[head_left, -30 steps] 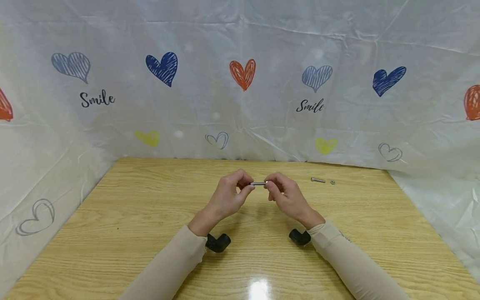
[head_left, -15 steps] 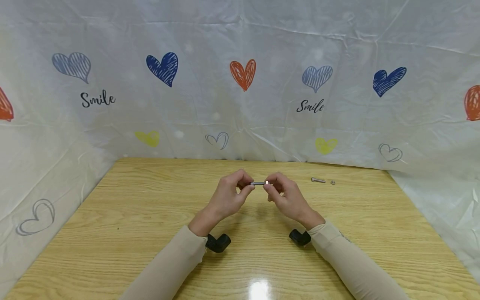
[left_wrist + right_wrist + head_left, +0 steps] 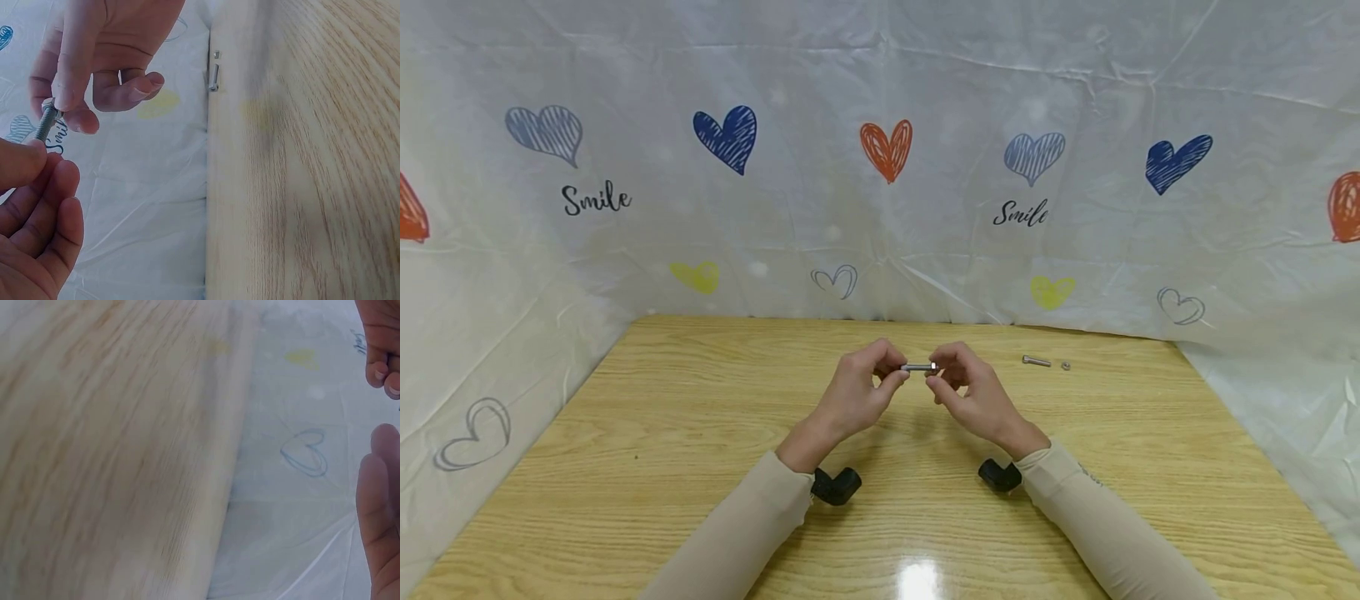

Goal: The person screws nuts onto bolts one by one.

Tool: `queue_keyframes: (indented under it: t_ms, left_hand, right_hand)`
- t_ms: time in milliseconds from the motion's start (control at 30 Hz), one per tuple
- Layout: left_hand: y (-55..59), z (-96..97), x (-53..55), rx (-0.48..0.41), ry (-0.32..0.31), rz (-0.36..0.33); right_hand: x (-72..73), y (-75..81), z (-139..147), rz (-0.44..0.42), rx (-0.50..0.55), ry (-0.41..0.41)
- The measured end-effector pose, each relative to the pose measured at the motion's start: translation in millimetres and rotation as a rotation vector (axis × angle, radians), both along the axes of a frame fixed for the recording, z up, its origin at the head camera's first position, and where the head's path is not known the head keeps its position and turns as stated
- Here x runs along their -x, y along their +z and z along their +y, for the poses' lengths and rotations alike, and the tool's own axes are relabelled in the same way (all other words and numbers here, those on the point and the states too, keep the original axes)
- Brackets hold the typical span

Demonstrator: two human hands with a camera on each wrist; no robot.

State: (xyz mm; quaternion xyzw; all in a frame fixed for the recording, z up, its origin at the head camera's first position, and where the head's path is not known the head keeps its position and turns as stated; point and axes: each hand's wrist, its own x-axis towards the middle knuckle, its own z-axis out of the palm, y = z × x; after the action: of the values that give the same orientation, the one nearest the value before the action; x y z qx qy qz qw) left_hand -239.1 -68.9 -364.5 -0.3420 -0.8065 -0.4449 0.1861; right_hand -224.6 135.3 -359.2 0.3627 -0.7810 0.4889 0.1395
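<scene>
My left hand [image 3: 861, 387] pinches one end of a metal bolt [image 3: 917, 367] between thumb and forefinger, and its threaded shank points right. A hex nut [image 3: 933, 367] sits at the far end of that shank. My right hand [image 3: 973, 392] has curled fingers around the nut, its thumb lowered below it. In the left wrist view the threaded bolt [image 3: 42, 128] rises from my left fingers to the nut [image 3: 48, 105], where a right fingertip [image 3: 65, 97] overlaps it. The left fingers hide the bolt's other end. The right wrist view shows parts of both hands, not the nut.
A second bolt [image 3: 1037, 361] lies on the wooden table [image 3: 700, 433] to the right of my hands, with a loose nut [image 3: 1066, 365] beside it. White cloth [image 3: 880, 250] printed with hearts hangs behind the table. Black fittings [image 3: 837, 485] show at my wrists.
My right thumb has shifted down and the forefinger slightly up, so more of the nut shows. The left hand and bolt have stayed nearly still.
</scene>
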Motion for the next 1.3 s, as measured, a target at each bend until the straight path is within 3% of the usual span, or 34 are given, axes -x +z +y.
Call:
queue_keyframes:
  t_ms: [467, 700, 1100, 1300]
  left_hand:
    - [0.0, 0.8, 0.0, -0.003, -0.004, -0.001]
    - [0.5, 0.6, -0.5, 0.003, 0.005, -0.005]
    - [-0.9, 0.7, 0.8, -0.004, -0.003, -0.002]
    - [-0.7, 0.2, -0.3, -0.012, -0.007, -0.001]
  right_hand:
    - [0.4, 0.2, 0.6, -0.035, -0.008, -0.04]
    - [0.7, -0.7, -0.6, 0.016, 0.011, 0.007]
    - [1.2, 0.4, 0.6, -0.022, -0.025, -0.03]
    - [-0.2, 0.2, 0.4, -0.007, -0.008, -0.006]
